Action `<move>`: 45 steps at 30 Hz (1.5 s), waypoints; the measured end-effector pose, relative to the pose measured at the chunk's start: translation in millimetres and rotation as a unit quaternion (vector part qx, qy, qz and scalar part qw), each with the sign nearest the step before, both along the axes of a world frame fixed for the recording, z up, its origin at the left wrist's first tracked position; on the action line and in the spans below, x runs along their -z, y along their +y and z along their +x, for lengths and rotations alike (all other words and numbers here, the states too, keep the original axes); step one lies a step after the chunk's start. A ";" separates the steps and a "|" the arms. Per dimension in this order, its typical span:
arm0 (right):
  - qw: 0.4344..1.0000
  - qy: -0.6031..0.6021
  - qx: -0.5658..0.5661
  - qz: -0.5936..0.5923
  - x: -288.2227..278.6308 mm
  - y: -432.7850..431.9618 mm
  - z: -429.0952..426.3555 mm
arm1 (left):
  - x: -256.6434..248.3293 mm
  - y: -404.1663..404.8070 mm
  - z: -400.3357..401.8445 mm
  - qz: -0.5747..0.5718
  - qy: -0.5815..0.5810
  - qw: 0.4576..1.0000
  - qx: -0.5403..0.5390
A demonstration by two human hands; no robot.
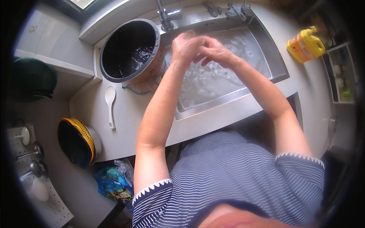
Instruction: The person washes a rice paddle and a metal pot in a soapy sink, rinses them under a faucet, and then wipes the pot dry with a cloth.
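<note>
My left hand [181,49] and my right hand [216,50] meet above a stainless steel sink [219,98], near its far side. Their fingers overlap and are blurred, so whether anything is held between them cannot be seen. Below them, cloudy water [212,82] with bubbles and ripples lies in the basin. Close to the left of my left hand stands a large dark inner pot [114,54], tilted in this view, with some water inside. A chrome faucet [164,18] rises behind the hands at the sink's back rim.
A white rice paddle [110,105] lies on the white countertop [131,122]. Stacked basins with a yellow colander [82,134] sit at the counter's left end. A yellow detergent jug [305,45] stands to the right. Grey rags [236,12] rest behind the sink. Plastic bags [114,179] hang below.
</note>
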State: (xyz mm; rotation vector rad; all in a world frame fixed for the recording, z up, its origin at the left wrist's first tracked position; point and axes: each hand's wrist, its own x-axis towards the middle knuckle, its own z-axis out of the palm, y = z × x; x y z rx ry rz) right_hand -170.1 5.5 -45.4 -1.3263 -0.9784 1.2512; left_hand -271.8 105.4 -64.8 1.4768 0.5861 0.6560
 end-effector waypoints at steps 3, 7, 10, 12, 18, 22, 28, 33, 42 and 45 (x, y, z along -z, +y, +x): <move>0.992 0.112 -0.003 -0.062 30.9 -33.3 19.2 | 10.9 -28.0 17.2 -0.149 0.062 0.984 -0.080; 0.995 0.066 0.043 -0.054 69.2 -55.9 19.4 | 50.9 -37.1 18.0 -0.212 0.116 0.969 -0.055; 0.991 -0.049 0.122 -0.006 94.1 -57.5 6.4 | 71.8 -51.1 23.6 -0.304 0.077 0.949 -0.042; 0.979 -0.135 0.154 0.020 108.2 -59.5 10.9 | 57.2 -72.3 32.8 -0.370 0.038 0.926 -0.066; 0.958 -0.265 0.111 -0.005 107.1 -59.6 28.8 | 81.4 -68.7 34.7 -0.342 0.026 0.935 -0.087; 0.976 -0.127 0.173 0.029 116.3 -68.3 48.2 | 81.8 -72.8 41.9 -0.372 0.012 0.922 -0.110; 0.988 0.007 0.146 -0.045 95.1 -81.6 38.4 | 88.3 -79.3 44.0 -0.414 -0.052 0.899 -0.129; 0.991 -0.019 0.131 0.013 101.8 -81.2 32.9 | 85.6 -84.1 45.0 -0.397 -0.028 0.904 -0.154; 0.986 -0.065 0.155 -0.008 111.8 -77.1 18.1 | 96.7 -70.5 39.3 -0.424 -0.108 0.885 -0.162; 0.975 -0.095 0.202 0.016 117.8 -70.9 15.8 | 103.0 -68.0 35.9 -0.392 -0.084 0.910 -0.104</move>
